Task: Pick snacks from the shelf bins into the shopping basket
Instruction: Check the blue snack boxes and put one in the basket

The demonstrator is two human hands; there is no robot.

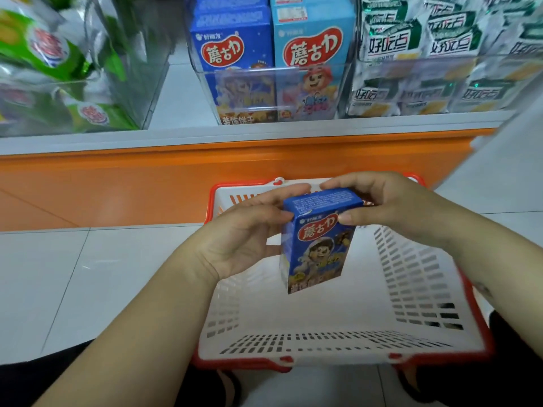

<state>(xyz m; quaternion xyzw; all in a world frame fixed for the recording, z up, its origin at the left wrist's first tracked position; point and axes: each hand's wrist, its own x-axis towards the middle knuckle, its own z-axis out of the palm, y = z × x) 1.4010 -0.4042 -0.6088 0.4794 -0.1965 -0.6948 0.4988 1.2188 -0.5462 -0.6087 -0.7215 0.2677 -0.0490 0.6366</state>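
Observation:
A dark blue snack box (317, 242) with a red logo and a cartoon figure hangs upright over the white shopping basket (340, 345) with a red rim. My left hand (249, 230) grips the box's left side near the top. My right hand (382, 201) holds its top, fingers over the far edge and thumb on the front. The basket stands on the floor below the shelf and holds nothing that I can see.
A clear bin (264, 92) on the shelf holds dark blue and light blue boxes. To its right is a bin of green-and-white packets (435, 69), to its left a bin of green bags (58, 69). An orange shelf front (147, 177) runs beneath. White floor tiles surround the basket.

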